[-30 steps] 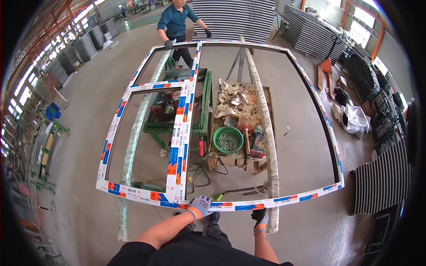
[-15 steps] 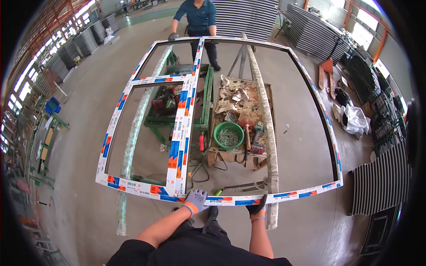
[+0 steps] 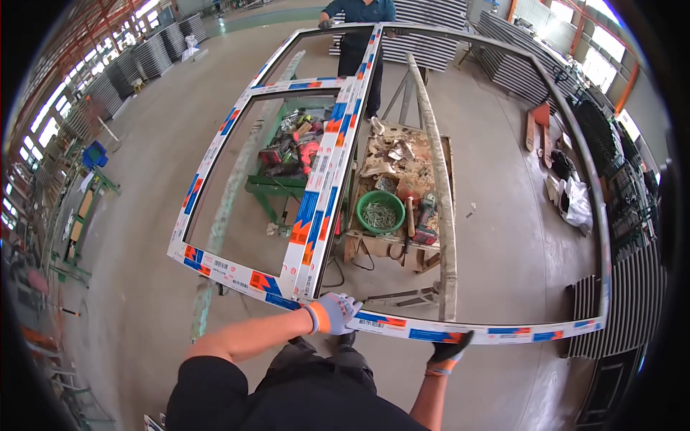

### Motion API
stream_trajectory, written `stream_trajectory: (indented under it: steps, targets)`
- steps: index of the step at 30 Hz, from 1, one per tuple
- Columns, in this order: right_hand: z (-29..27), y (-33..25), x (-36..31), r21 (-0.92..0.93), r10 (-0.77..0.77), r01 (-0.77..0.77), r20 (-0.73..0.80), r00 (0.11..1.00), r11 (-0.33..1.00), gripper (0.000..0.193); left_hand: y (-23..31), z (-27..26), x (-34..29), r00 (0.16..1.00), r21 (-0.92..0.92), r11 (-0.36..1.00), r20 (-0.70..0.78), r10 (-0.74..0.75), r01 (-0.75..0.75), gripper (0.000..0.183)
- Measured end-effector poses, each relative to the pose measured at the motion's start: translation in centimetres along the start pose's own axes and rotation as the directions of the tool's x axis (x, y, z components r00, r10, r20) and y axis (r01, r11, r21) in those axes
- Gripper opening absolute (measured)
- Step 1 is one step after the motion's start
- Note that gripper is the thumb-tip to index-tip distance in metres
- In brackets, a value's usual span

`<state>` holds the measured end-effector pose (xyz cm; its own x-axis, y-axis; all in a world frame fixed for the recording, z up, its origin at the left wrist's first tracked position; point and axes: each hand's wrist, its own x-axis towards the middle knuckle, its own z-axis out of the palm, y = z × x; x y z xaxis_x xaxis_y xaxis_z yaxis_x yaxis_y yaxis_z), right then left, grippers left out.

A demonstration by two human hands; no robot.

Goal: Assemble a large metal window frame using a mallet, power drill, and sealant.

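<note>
A large window frame (image 3: 313, 208), wrapped in white, blue and orange protective film, spans the space before me. One crossbar and a long divider split it into three openings. My left hand (image 3: 334, 313), in a grey and orange glove, grips the near rail close to the divider's foot. Further right, my right hand (image 3: 449, 352) holds the same rail from beneath, its fingertips partly hidden. Across from me a person in a teal shirt (image 3: 357, 10) has gloved hands at the far rail. Two long support bars, one greenish (image 3: 237, 169) and one pale (image 3: 436, 158), run below the frame.
Beneath the frame stand a green cart (image 3: 277, 185) of power tools and a worn workbench (image 3: 392, 147) bearing a green bowl (image 3: 381, 212) of screws, a hammer and a drill. An orange pallet jack (image 3: 540, 129) and white bags (image 3: 575, 205) sit at the right.
The frame has risen off the bars and shifted right, with its right side tilted. Both my hands moved right with it, and the person opposite has moved right too.
</note>
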<state>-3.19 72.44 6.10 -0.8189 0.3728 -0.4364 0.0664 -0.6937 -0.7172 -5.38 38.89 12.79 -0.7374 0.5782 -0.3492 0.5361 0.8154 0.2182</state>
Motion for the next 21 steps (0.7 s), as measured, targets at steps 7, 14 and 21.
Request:
stream_trajectory:
  steps: [7, 14, 21]
  targets:
    - [3.2, -7.3, -3.7, 0.112, -0.818, 0.833, 0.300, 0.491, 0.542, 0.079, 6.8, -12.8, -4.2, 0.893, 0.079, 0.992, -0.433, 0.125, -0.101, 0.073]
    - [11.7, -1.4, -4.7, -0.111, -0.255, 0.670, 0.869, 0.423, 0.734, 0.093, 10.1, -30.1, -8.1, 0.474, 0.069, 0.938, -0.849, 0.234, -0.339, 0.049]
    - [13.4, 2.4, -2.5, -0.152, -0.075, 0.783, 0.966, 0.246, 0.603, 0.112, 4.7, -35.2, -12.7, 0.037, 0.660, 0.748, -0.751, 0.659, 0.066, 0.054]
